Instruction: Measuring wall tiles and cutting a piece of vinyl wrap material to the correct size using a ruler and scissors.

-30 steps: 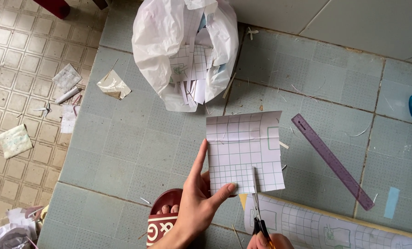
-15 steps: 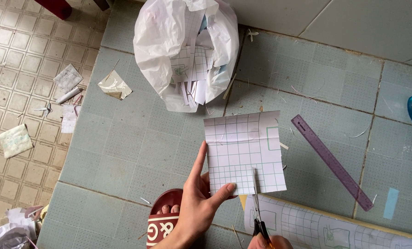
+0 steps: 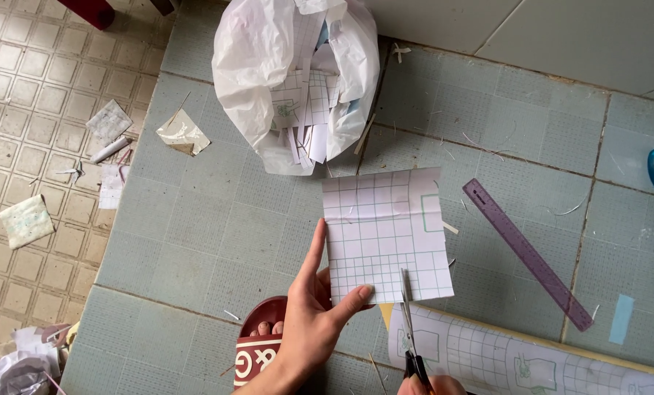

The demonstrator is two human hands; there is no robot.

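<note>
One gridded sheet [image 3: 385,234], one pair of scissors [image 3: 409,333], one ruler [image 3: 528,252] right of the sheet. The left hand [image 3: 316,314] pinches the sheet's lower left corner, thumb on top. The right hand [image 3: 433,385] grips the scissors, blades slightly parted in the sheet's bottom edge.

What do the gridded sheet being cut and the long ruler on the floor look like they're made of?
The gridded sheet: thin matte paper, probably a backing sheet; it holds a fold crease and flexes in the left hand. The ruler: likely tinted translucent plastic, purple, with the tile seam faintly showing through. The scissors: metal-looking blades, dark handles.
</note>
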